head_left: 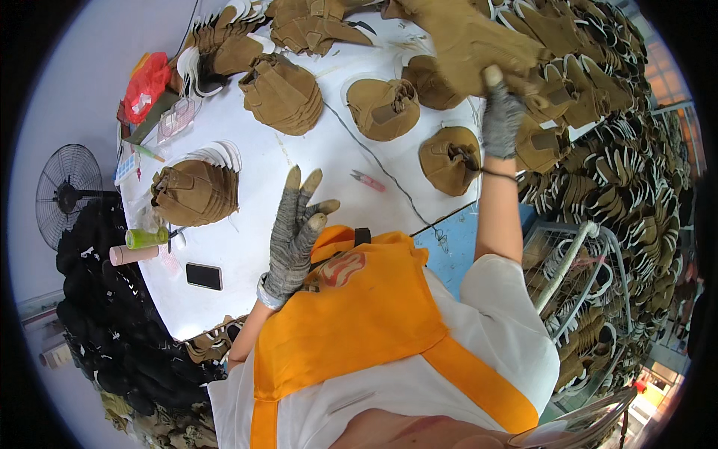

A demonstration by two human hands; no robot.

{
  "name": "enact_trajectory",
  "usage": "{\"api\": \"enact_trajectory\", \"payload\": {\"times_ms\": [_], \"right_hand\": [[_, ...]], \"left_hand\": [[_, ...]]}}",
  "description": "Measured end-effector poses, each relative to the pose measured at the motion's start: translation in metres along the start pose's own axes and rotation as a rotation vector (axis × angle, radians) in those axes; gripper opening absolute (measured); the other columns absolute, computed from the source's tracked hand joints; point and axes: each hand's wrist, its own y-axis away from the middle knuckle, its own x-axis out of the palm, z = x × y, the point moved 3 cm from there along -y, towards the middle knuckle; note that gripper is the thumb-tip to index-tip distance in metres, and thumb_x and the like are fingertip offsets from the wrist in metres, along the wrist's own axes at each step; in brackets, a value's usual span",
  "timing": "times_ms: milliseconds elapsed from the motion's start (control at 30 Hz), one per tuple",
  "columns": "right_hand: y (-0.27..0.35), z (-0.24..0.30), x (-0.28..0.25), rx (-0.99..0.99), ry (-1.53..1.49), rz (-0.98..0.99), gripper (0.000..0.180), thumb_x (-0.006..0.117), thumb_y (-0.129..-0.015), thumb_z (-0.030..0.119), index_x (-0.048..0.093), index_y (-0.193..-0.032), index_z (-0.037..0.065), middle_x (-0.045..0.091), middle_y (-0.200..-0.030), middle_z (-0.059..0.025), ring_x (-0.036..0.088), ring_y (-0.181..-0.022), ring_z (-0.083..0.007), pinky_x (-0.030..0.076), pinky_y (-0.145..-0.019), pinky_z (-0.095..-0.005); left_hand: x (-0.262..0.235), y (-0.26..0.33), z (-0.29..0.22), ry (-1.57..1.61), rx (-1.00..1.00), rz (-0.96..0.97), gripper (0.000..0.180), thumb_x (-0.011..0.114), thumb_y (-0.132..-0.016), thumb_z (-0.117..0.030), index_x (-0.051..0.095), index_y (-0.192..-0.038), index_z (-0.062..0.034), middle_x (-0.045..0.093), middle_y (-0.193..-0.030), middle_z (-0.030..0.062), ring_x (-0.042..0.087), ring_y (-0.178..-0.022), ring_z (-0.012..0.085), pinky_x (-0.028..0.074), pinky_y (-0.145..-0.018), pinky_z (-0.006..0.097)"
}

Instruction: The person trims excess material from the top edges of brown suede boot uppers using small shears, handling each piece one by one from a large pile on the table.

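My right hand (502, 114), in a grey glove with bare fingertips, reaches out to the far right. It grips brown shoe uppers (475, 45), blurred by motion, so I cannot tell how many. Near the apron, my left hand (295, 236), gloved the same way, hovers at the table's near side with its fingers spread and nothing in them. Pink-handled thread snips (368, 180) lie on the white table (299, 150) between my hands. Just left of my right wrist sits a rounded brown shoe upper (450, 161), with another upper (383, 110) farther off.
Stacked uppers (283, 93) and a second stack (196, 193) stand on the left. A black phone (204, 276), a green roll (146, 238) and a red plastic bag (146, 86) lie along the left edge. A dark cord (374, 161) crosses the table. A metal wire cart (576, 262) stands right.
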Motion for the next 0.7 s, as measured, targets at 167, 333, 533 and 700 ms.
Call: {"api": "enact_trajectory", "payload": {"times_ms": [167, 333, 533, 700], "right_hand": [[-0.078, -0.05, -0.028, -0.033, 0.55, 0.126, 0.08, 0.075, -0.073, 0.056, 0.055, -0.124, -0.002, 0.065, -0.114, -0.0162, 0.058, -0.106, -0.0247, 0.046, -0.095, -0.0357], [-0.06, -0.16, 0.001, 0.27, 0.831, 0.404, 0.097, 0.087, -0.063, 0.044, 0.041, -0.135, -0.003, 0.054, -0.131, -0.018, 0.052, -0.12, -0.0299, 0.043, -0.101, -0.0378], [-0.069, -0.208, -0.005, 0.296, 0.568, 0.359, 0.098, 0.09, -0.059, 0.038, 0.041, -0.134, -0.002, 0.051, -0.133, -0.0203, 0.051, -0.121, -0.0313, 0.043, -0.102, -0.0385], [-0.065, -0.19, 0.004, 0.2, 0.425, 0.348, 0.093, 0.087, -0.063, 0.036, 0.042, -0.137, 0.002, 0.05, -0.135, -0.0189, 0.049, -0.124, -0.031, 0.04, -0.105, -0.0395]], "left_hand": [[0.0, 0.003, -0.002, -0.095, -0.122, -0.082, 0.058, 0.057, -0.096, -0.021, 0.031, -0.147, -0.0067, 0.051, -0.134, 0.0141, 0.055, -0.112, 0.0195, 0.043, -0.1, 0.033], [-0.001, 0.008, 0.008, -0.023, -0.215, -0.109, 0.049, 0.054, -0.098, -0.018, 0.038, -0.142, -0.0041, 0.055, -0.129, 0.0131, 0.056, -0.112, 0.0199, 0.043, -0.101, 0.033], [-0.004, 0.012, 0.01, -0.155, -0.242, -0.076, 0.04, 0.052, -0.098, -0.016, 0.047, -0.135, -0.0003, 0.059, -0.122, 0.0125, 0.057, -0.112, 0.0185, 0.042, -0.1, 0.031], [-0.003, 0.015, 0.014, -0.108, -0.272, -0.103, 0.04, 0.056, -0.096, -0.017, 0.05, -0.131, 0.0015, 0.06, -0.12, 0.0114, 0.057, -0.109, 0.0173, 0.043, -0.099, 0.03]]}}
